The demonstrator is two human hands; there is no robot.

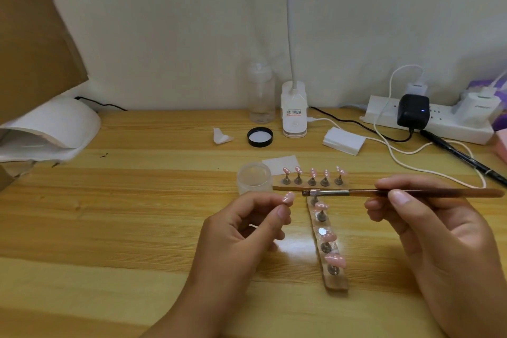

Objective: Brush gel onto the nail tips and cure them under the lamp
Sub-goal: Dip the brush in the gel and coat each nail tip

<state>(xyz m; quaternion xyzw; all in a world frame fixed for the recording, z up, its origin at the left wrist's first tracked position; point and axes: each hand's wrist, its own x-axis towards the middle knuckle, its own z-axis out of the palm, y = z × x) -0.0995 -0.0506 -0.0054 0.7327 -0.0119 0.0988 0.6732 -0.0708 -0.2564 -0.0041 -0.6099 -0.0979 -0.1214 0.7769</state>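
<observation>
Pinching one pink nail tip (288, 197) at the ends of the left hand (247, 230) fingers, raised off the desk (137, 214), probably to coat it without smearing its neighbours. Clasping the brush (384, 193) pen-style in the right hand (428, 217) fingers, bristles level, just beside that tip, apparently not touching. Just behind, a small clear jar (253, 177), likely the gel, near for dipping. Beyond and below, far holder strip (312, 185) and near holder strip (327, 255) with more tips upright. Far left, curing lamp (52, 126), well apart.

Glossy nail tips (312, 173), wooden table (137, 200)
</observation>
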